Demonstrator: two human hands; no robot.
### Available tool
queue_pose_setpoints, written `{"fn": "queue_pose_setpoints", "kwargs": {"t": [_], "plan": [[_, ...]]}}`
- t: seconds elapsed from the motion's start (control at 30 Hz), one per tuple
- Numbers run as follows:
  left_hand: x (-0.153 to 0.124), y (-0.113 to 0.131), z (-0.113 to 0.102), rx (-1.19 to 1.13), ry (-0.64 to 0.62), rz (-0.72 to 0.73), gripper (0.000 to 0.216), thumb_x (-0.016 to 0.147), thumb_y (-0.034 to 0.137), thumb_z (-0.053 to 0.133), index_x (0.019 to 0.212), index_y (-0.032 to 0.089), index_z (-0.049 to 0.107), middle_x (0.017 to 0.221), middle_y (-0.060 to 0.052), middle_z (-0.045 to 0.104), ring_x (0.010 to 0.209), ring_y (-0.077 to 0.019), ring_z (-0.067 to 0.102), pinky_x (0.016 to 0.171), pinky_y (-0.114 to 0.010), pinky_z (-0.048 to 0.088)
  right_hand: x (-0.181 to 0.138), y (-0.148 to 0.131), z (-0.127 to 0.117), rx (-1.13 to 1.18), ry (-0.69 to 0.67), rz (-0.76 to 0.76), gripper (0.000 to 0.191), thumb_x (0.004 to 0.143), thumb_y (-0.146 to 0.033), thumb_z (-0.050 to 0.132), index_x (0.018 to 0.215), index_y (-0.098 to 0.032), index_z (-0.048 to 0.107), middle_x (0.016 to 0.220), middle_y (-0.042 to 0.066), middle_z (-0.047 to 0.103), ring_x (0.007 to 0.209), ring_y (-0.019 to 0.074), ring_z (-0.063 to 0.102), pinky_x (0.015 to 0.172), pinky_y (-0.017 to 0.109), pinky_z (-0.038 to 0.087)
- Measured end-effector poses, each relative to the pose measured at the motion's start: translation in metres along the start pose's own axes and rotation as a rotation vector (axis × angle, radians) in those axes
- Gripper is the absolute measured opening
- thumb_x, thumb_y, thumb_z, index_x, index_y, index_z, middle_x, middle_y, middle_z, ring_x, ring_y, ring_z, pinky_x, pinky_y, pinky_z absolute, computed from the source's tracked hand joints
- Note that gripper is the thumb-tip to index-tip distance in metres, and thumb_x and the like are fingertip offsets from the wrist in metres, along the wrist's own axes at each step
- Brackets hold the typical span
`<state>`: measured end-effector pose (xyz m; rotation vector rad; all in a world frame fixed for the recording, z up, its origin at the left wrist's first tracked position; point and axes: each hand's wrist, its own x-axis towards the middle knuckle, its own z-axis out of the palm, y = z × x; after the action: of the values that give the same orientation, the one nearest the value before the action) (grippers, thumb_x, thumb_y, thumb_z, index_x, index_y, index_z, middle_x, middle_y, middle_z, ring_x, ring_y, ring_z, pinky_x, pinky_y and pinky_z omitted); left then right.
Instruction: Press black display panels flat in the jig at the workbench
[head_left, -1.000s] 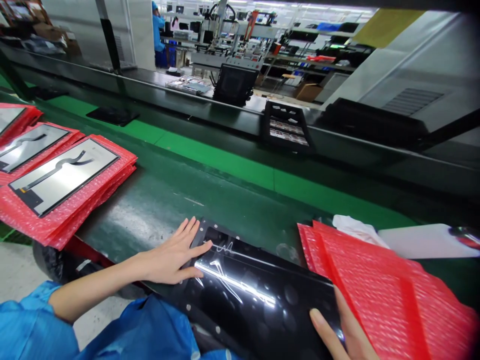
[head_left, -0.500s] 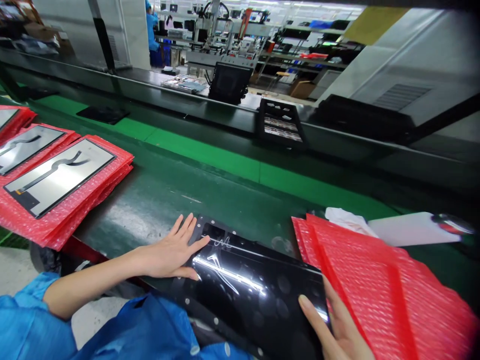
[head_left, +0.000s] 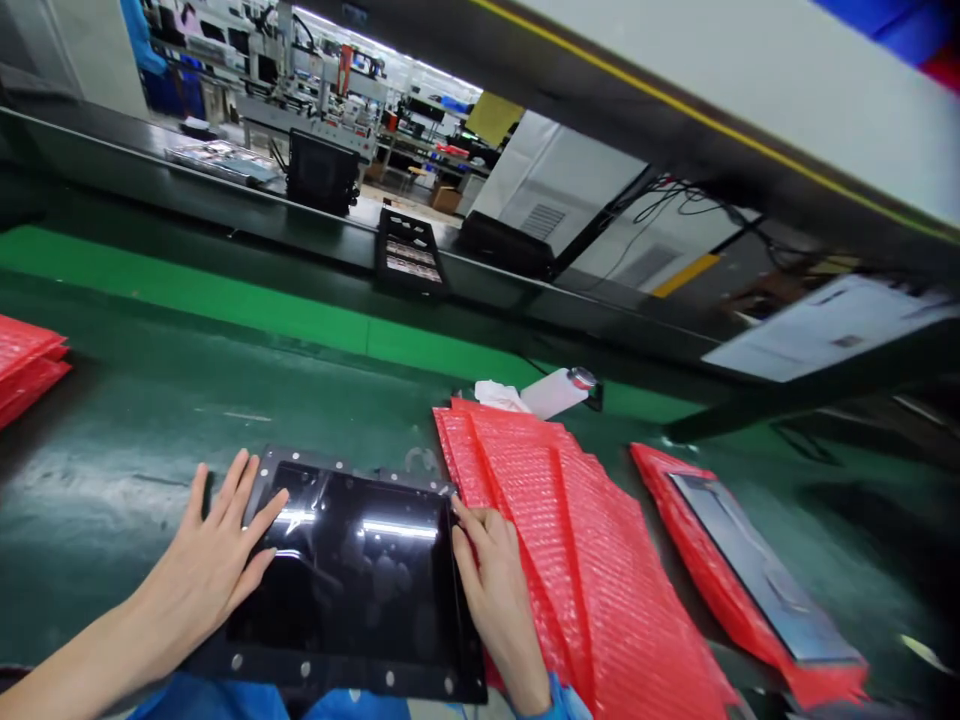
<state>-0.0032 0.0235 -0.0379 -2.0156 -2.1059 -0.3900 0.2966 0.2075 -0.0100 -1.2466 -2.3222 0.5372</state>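
A glossy black panel point(head_left: 360, 570) in a black frame with screw holes lies on the dark green belt at the near edge. My left hand point(head_left: 214, 560) rests flat on the panel's left edge, fingers spread. At the panel's right edge is my right hand point(head_left: 491, 580), fingers together and curled against the rim, beside a stack of red bubble-wrap sheets point(head_left: 570, 540) that fans out to the right.
A second panel on red bubble wrap point(head_left: 757, 575) lies further right. Behind the stack are a white cloth point(head_left: 499, 396) and a white bottle point(head_left: 555, 390) lying down. More red wrap point(head_left: 26, 365) sits at the far left. Black trays point(head_left: 409, 258) line the back rail.
My view has swung to the right, so the panels on red wrap at the left are mostly out of frame. Both hands remain on the black panel's two ends.
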Motion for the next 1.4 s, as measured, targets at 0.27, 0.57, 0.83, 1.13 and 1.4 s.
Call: {"fn": "queue_pose_setpoints", "kwargs": {"t": [0.27,0.57,0.83,1.13,1.4], "plan": [[0.0,0.007,-0.003,-0.047,0.044,-0.1,0.049,0.099,0.046,0.038,0.136,0.022,0.059,0.162,-0.016,0.026,0.15,-0.0402,0.022,0.116,-0.069,0.015,0.007,0.012,0.002,-0.442,0.001,-0.342,0.049,0.094,-0.004,0.037,0.14,-0.016,0.049,0.111,0.011,0.057,0.097,0.0263,0.052,0.082,0.043,0.049],[0.003,0.003,0.001,-0.073,0.04,-0.024,0.057,0.094,0.034,0.046,0.149,0.022,0.039,0.164,-0.02,0.016,0.149,-0.047,0.017,0.11,-0.072,0.027,0.003,0.016,0.02,-0.479,0.045,-0.388,0.055,0.094,0.0,0.035,0.148,-0.013,0.038,0.101,0.009,0.059,0.09,0.025,0.05,0.078,0.04,0.05],[0.002,0.007,-0.002,-0.064,0.018,-0.089,0.058,0.098,0.039,0.042,0.153,0.023,0.033,0.166,-0.016,0.013,0.151,-0.0443,0.011,0.116,-0.071,0.015,-0.002,-0.006,0.019,-0.149,0.018,-0.268,0.05,0.098,-0.006,0.032,0.14,-0.024,0.054,0.098,0.008,0.055,0.091,0.0227,0.053,0.078,0.037,0.05],[-0.028,-0.008,-0.013,-0.227,-0.16,-0.039,0.072,0.098,0.052,0.045,0.159,0.027,0.017,0.167,-0.01,0.006,0.152,-0.041,0.011,0.118,-0.068,0.017,-0.061,0.005,-0.04,0.089,-0.319,0.158,0.057,0.096,-0.031,0.053,0.151,-0.025,0.038,0.098,0.004,0.055,0.085,0.0198,0.059,0.078,0.033,0.05],[-0.04,-0.037,-0.014,-0.284,-0.289,0.111,0.076,0.093,0.05,0.054,0.158,0.033,0.017,0.167,-0.006,0.002,0.151,-0.044,0.009,0.112,-0.07,0.028,-0.017,0.004,-0.047,0.045,-0.799,0.284,0.12,0.074,-0.021,0.08,0.159,-0.019,-0.006,0.07,-0.008,0.052,0.066,0.0183,0.055,0.062,0.029,0.039]]}}
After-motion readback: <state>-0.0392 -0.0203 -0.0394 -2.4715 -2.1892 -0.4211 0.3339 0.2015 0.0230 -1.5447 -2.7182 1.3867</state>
